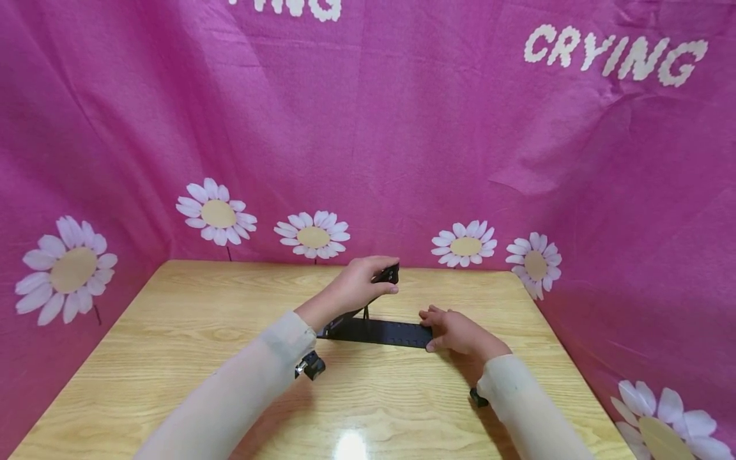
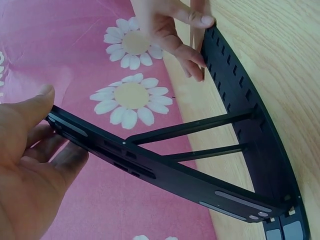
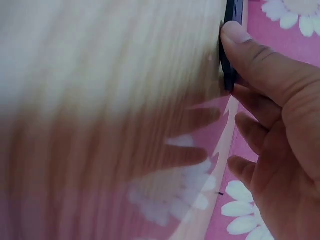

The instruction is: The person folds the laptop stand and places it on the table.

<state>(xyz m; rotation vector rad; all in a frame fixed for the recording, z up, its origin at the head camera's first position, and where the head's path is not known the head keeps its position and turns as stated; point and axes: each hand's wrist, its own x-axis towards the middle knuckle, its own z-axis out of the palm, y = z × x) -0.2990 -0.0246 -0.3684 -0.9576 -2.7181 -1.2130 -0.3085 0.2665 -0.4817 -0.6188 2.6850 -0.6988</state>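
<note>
A black folding laptop stand (image 1: 382,332) rests on the wooden table, its base flat and its upper panel tilted up from the hinged left end. My left hand (image 1: 359,281) grips the raised end of that upper panel (image 2: 150,167), thumb on one side and fingers on the other. Two thin support legs (image 2: 190,130) run between panel and base, where a row of notches (image 2: 235,70) shows. At the base's right end, my right hand (image 1: 457,332) holds it across its width between thumb (image 3: 237,35) and fingers. Part of the hinge end is behind the left wrist in the head view.
Behind the wooden table (image 1: 190,358) and along both its sides hangs a pink cloth (image 1: 402,140) printed with daisies and white letters. A small black device (image 1: 313,365) is strapped under the left wrist, another (image 1: 478,397) under the right.
</note>
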